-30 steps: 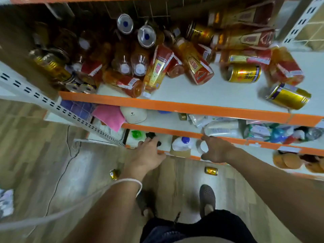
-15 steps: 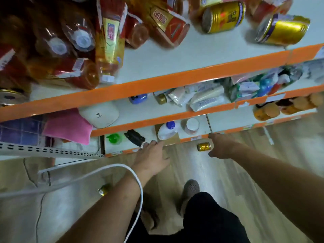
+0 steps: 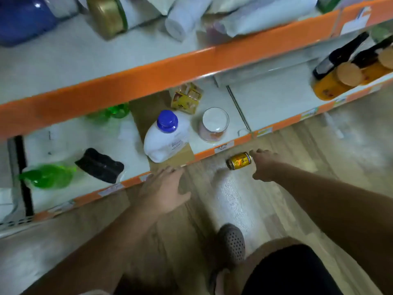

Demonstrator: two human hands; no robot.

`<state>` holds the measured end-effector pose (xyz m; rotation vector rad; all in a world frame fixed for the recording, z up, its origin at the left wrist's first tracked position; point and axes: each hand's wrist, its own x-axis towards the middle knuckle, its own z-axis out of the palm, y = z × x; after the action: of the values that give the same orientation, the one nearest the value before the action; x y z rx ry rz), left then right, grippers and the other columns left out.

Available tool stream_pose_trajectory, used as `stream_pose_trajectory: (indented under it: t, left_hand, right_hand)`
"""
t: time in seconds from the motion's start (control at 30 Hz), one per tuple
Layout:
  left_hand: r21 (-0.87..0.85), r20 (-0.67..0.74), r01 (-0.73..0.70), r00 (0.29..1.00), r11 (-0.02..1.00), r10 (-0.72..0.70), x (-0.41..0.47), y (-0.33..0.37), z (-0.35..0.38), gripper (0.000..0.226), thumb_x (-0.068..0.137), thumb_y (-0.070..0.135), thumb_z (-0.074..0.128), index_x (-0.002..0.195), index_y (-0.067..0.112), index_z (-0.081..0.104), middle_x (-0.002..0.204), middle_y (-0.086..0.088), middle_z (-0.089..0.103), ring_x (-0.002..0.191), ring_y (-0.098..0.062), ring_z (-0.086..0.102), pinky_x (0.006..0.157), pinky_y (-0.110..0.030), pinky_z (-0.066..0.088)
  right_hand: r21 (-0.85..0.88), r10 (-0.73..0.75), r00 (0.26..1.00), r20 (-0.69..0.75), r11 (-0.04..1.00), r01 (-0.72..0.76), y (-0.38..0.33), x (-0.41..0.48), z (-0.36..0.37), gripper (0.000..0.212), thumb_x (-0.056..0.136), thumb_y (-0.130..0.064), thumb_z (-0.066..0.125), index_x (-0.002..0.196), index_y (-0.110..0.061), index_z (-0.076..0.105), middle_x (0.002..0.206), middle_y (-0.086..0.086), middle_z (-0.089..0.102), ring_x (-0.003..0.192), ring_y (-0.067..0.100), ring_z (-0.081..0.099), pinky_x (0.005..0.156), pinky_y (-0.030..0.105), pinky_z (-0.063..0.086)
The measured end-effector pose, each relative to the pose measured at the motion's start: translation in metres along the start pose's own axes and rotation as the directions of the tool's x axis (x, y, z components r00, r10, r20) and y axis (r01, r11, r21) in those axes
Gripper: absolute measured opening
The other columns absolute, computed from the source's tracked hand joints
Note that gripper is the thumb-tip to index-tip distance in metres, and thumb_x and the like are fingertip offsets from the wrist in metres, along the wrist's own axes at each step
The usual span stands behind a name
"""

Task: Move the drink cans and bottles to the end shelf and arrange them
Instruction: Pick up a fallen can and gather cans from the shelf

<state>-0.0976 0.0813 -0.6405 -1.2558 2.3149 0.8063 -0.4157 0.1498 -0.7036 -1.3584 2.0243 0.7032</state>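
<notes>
A small gold drink can [image 3: 238,160] lies on its side on the wooden floor, just in front of the bottom shelf's orange edge [image 3: 229,146]. My right hand [image 3: 263,165] reaches down to it, fingers touching the can's right end but not closed round it. My left hand [image 3: 163,189] hovers with fingers spread and empty, close to the shelf edge left of the can. No other drink cans or bottles of the task show in this view.
The bottom shelf holds a white bottle with a blue cap [image 3: 164,137], a clear jar [image 3: 214,124], a yellow box [image 3: 186,99], a black object [image 3: 98,165] and green bottles [image 3: 49,175]. Orange jars [image 3: 338,81] stand at the right. My shoe [image 3: 231,241] is below the can.
My view has dropped from the drinks shelf to the floor level. Both hands went lower, and my right hand reached the gold can on the floor.
</notes>
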Motion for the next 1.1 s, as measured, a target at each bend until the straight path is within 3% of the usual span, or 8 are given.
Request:
stream_pose_trajectory:
  t: [0.17,0.4,0.6,0.7,0.8,0.87,0.97,1.1]
  left_hand:
    - [-0.004,0.014,-0.042,0.999,0.999,0.042,0.078,-0.019,0.081,0.048,0.094,0.055,0.055,0.130,0.022,0.054,0.127,0.000,0.056,0.124,-0.027,0.050,0.101,-0.041,0.045]
    - [0.044,-0.038,-0.107,0.993,0.993,0.108,0.140,-0.058,0.096,0.028,0.094,0.043,0.061,0.101,0.017,0.055,0.099,-0.002,0.055,0.106,-0.026,0.057,0.077,-0.033,0.039]
    - [-0.072,-0.186,-0.050,0.982,0.996,0.036,0.103,-0.078,0.069,0.033,0.089,0.032,0.065,0.120,0.020,0.063,0.092,0.009,0.058,0.097,-0.021,0.062,0.082,-0.037,0.052]
    - [-0.033,-0.133,0.021,0.991,0.999,-0.025,0.090,-0.091,0.067,0.041,0.092,0.036,0.064,0.129,0.020,0.060,0.115,0.000,0.064,0.108,-0.023,0.060,0.089,-0.036,0.049]
    - [-0.011,-0.079,0.037,0.996,0.999,-0.037,0.082,-0.106,0.064,0.044,0.094,0.035,0.062,0.134,0.017,0.057,0.125,-0.005,0.062,0.113,-0.026,0.060,0.091,-0.037,0.048]
    - [-0.027,-0.070,0.025,0.997,0.999,-0.027,0.075,-0.117,0.061,0.044,0.095,0.033,0.062,0.136,0.015,0.055,0.125,-0.005,0.061,0.112,-0.025,0.060,0.092,-0.040,0.049]
    - [-0.042,-0.075,0.060,0.995,0.997,-0.063,0.059,-0.136,0.059,0.039,0.095,0.031,0.059,0.131,0.017,0.056,0.119,-0.003,0.061,0.109,-0.023,0.060,0.092,-0.041,0.050]
    - [-0.055,-0.015,0.175,0.984,0.983,-0.176,0.033,-0.172,0.054,0.041,0.094,0.034,0.061,0.130,0.015,0.055,0.115,-0.005,0.063,0.103,-0.025,0.060,0.088,-0.039,0.051]
  right_hand:
    - [-0.081,-0.047,0.999,-0.014,0.996,0.046,0.004,0.085,0.050,0.069,0.077,-0.032,0.075,0.138,-0.023,0.043,0.131,0.004,0.056,0.122,0.027,0.056,0.092,0.034,0.045]
    - [-0.219,-0.117,0.993,0.022,0.969,0.119,-0.001,0.170,0.084,0.074,0.074,-0.033,0.079,0.139,-0.031,0.045,0.131,-0.001,0.056,0.124,0.024,0.054,0.096,0.033,0.044]
    - [-0.272,-0.038,0.998,0.040,0.961,0.047,-0.020,0.165,0.118,0.085,0.078,-0.040,0.079,0.148,-0.033,0.032,0.139,0.001,0.041,0.132,0.024,0.045,0.099,0.037,0.042]
    - [-0.179,-0.057,0.990,0.133,0.980,0.081,-0.017,0.151,0.120,0.076,0.078,-0.043,0.077,0.143,-0.035,0.038,0.121,-0.006,0.054,0.115,0.016,0.061,0.086,0.032,0.049]
    - [-0.009,-0.191,0.950,0.247,0.980,0.199,-0.028,0.146,0.102,0.070,0.060,-0.044,0.078,0.127,-0.037,0.058,0.094,-0.011,0.068,0.080,0.004,0.067,0.064,0.021,0.052]
    - [0.092,-0.331,0.910,0.251,0.944,0.317,-0.055,0.135,0.090,0.069,0.055,-0.049,0.078,0.121,-0.039,0.061,0.100,-0.012,0.070,0.088,0.006,0.067,0.077,0.022,0.056]
    - [0.226,-0.494,0.831,0.257,0.866,0.445,-0.120,0.106,0.063,0.052,0.061,-0.048,0.079,0.109,-0.037,0.062,0.094,-0.011,0.069,0.086,0.007,0.067,0.071,0.020,0.054]
    - [0.256,-0.660,0.708,0.252,0.751,0.609,-0.207,0.062,0.024,0.050,0.065,-0.055,0.077,0.110,-0.036,0.065,0.096,-0.007,0.072,0.091,0.011,0.067,0.086,0.035,0.058]
